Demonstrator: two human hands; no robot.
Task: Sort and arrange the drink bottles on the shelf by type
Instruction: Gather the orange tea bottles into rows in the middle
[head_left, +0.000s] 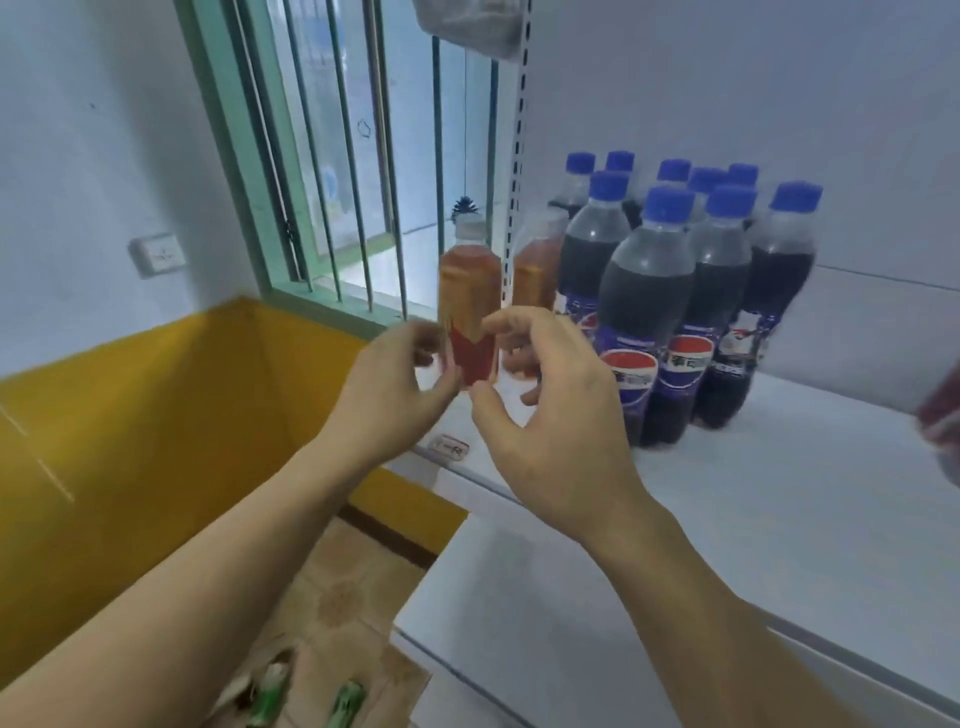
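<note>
White shelf (779, 499) beside a barred window carries cola bottles (670, 291) already grouped. Left hand (395, 379) and right hand (540, 395) pinch one tea bottle (469, 312) at its left end, beside a second (537, 270). Sorting appears largely done; green bottles (275, 696) below seem left.

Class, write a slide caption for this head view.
Both hands, left hand and right hand, steady a tea bottle beside cola bottles.

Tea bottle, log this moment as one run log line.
tea bottle upright at shelf edge | left hand, right hand around its base | second tea bottle behind | cola bottles grouped right
</note>
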